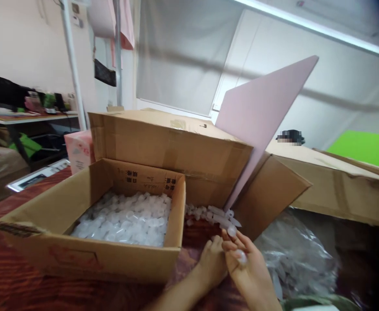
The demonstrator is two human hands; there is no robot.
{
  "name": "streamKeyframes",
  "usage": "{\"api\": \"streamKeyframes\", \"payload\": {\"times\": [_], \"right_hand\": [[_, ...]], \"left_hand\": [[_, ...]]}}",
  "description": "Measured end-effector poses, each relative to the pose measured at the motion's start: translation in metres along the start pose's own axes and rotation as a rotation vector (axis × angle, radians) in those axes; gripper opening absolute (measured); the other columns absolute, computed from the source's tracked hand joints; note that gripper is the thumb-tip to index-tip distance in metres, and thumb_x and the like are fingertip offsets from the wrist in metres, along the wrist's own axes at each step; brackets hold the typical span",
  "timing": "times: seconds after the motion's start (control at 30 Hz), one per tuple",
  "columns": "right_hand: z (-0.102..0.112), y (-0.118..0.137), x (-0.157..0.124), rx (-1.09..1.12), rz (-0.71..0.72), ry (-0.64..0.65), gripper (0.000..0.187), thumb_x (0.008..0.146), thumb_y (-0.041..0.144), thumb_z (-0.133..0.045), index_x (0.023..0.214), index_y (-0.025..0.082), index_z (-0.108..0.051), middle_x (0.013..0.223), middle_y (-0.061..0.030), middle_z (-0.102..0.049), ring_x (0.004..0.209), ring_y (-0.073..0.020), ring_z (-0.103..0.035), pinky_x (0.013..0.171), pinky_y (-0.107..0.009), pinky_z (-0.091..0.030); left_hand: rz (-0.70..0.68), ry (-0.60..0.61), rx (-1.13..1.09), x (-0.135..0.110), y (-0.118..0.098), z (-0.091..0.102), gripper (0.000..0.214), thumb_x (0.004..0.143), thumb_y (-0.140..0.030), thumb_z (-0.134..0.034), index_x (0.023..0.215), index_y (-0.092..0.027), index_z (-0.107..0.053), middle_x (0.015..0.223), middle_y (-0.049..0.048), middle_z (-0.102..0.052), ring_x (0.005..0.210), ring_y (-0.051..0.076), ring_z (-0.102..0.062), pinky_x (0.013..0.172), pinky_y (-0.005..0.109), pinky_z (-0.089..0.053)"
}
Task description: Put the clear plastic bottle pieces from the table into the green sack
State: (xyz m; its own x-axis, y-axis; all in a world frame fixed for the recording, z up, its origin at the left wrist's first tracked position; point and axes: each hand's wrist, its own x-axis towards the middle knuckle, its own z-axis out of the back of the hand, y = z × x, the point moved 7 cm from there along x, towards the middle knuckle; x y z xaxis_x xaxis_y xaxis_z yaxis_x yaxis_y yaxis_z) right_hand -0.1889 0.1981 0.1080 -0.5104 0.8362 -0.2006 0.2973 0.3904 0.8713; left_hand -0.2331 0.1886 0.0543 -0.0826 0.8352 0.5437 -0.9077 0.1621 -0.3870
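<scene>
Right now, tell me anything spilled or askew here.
Small clear caps lie loose on the table, outside the open box full of them. A pink board stands tilted by the big carton.

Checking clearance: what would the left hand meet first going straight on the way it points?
Likely the loose clear plastic pieces lying just beyond the left hand, ahead of the closed carton behind them; depth is unclear.

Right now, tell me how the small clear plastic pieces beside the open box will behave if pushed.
The clear plastic pieces look small and translucent, so probably very light. Their rounded shapes suggest they would roll and scatter over the table. Smooth plastic may slip; the right hand pinches one in its fingertips.
</scene>
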Motion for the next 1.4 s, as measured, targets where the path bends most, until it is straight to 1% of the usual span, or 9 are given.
{"api": "streamKeyframes", "payload": {"times": [0.17, 0.37, 0.47, 0.57, 0.73, 0.87, 1.03, 1.2, 1.4], "right_hand": [[0.043, -0.004, -0.045, 0.336, -0.062, -0.127, 0.013, 0.075, 0.022, -0.066, 0.082, 0.017, -0.056, 0.077, -0.0015, -0.064, 0.044, -0.0011, -0.039, 0.033, -0.005, -0.031], [0.110, -0.016, -0.103, 0.403, 0.054, -0.336, 0.042, 0.060, 0.032, -0.088, 0.084, 0.019, -0.056, 0.068, 0.0059, -0.059, 0.037, -0.0005, -0.033, 0.029, -0.009, -0.024], [0.144, -0.012, -0.136, 0.145, 0.159, -0.452, 0.062, 0.060, 0.042, -0.090, 0.108, 0.021, -0.059, 0.054, 0.0108, -0.047, 0.038, -0.0030, -0.034, 0.033, -0.011, -0.023], [0.162, -0.001, -0.164, -0.269, 0.225, -0.494, 0.067, 0.071, 0.058, -0.079, 0.120, 0.016, -0.058, 0.047, 0.0111, -0.038, 0.039, -0.0065, -0.034, 0.037, -0.016, -0.024], [0.158, 0.016, -0.208, -0.635, 0.298, -0.359, 0.046, 0.086, 0.057, -0.061, 0.110, 0.018, -0.066, 0.076, -0.0018, -0.062, 0.063, -0.0151, -0.054, 0.055, -0.024, -0.043], [0.149, 0.029, -0.243, -0.868, 0.375, -0.325, 0.030, 0.091, 0.046, -0.057, 0.105, 0.021, -0.069, 0.091, -0.0036, -0.065, 0.073, -0.0161, -0.059, 0.064, -0.024, -0.048], [0.149, 0.034, -0.281, -1.014, 0.603, -0.441, 0.017, 0.093, 0.031, -0.058, 0.108, 0.027, -0.066, 0.097, -0.0020, -0.067, 0.068, -0.0129, -0.062, 0.061, -0.021, -0.051], [0.144, 0.030, -0.320, -1.256, 0.885, -0.605, 0.030, 0.094, 0.018, -0.058, 0.122, 0.030, -0.058, 0.107, -0.0036, -0.067, 0.091, -0.0149, -0.068, 0.080, -0.022, -0.054], [0.154, 0.015, -0.344, -1.405, 0.881, -0.739, 0.035, 0.094, 0.016, -0.058, 0.127, 0.026, -0.054, 0.112, -0.0052, -0.068, 0.103, -0.0150, -0.066, 0.088, -0.022, -0.052]], "left_hand": [[-0.015, -0.006, -0.204, -0.004, 0.002, 0.020, 0.015, 0.089, -0.010, -0.050, 0.100, -0.015, -0.060, 0.103, 0.0101, -0.060, 0.097, 0.025, -0.056, 0.081, 0.038, -0.053], [0.024, -0.045, -0.595, 0.005, -0.017, 0.044, 0.020, 0.095, -0.024, -0.043, 0.109, -0.017, -0.056, 0.110, 0.0108, -0.058, 0.107, 0.024, -0.054, 0.099, 0.044, -0.045], [0.086, 0.075, -0.803, 0.005, -0.046, 0.043, 0.026, 0.097, -0.035, -0.044, 0.112, -0.017, -0.055, 0.102, 0.0093, -0.061, 0.094, 0.023, -0.061, 0.088, 0.042, -0.053], [0.102, 0.324, -0.996, -0.007, -0.090, 0.040, 0.034, 0.097, -0.047, -0.045, 0.112, -0.017, -0.053, 0.093, 0.0072, -0.064, 0.078, 0.021, -0.066, 0.065, 0.033, -0.058], [0.259, 0.746, -1.399, -0.041, -0.151, 0.035, 0.045, 0.090, -0.056, -0.057, 0.112, -0.019, -0.046, 0.088, 0.0069, -0.068, 0.070, 0.021, -0.069, 0.056, 0.031, -0.059], [0.414, 0.785, -1.551, -0.053, -0.172, 0.032, 0.048, 0.083, -0.052, -0.070, 0.110, -0.019, -0.047, 0.085, 0.0055, -0.069, 0.065, 0.019, -0.068, 0.052, 0.028, -0.058], [0.524, 0.873, -1.603, -0.061, -0.202, 0.022, 0.049, 0.081, -0.048, -0.074, 0.110, -0.018, -0.047, 0.079, 0.0054, -0.068, 0.062, 0.018, -0.067, 0.049, 0.025, -0.057], [0.672, 1.028, -1.525, -0.074, -0.230, 0.007, 0.051, 0.077, -0.046, -0.075, 0.106, -0.016, -0.046, 0.074, 0.0056, -0.067, 0.056, 0.016, -0.064, 0.045, 0.022, -0.054], [0.650, 1.166, -1.375, -0.089, -0.250, -0.014, 0.050, 0.075, -0.049, -0.074, 0.104, -0.017, -0.048, 0.081, 0.0038, -0.064, 0.062, 0.018, -0.067, 0.045, 0.023, -0.054]]}}
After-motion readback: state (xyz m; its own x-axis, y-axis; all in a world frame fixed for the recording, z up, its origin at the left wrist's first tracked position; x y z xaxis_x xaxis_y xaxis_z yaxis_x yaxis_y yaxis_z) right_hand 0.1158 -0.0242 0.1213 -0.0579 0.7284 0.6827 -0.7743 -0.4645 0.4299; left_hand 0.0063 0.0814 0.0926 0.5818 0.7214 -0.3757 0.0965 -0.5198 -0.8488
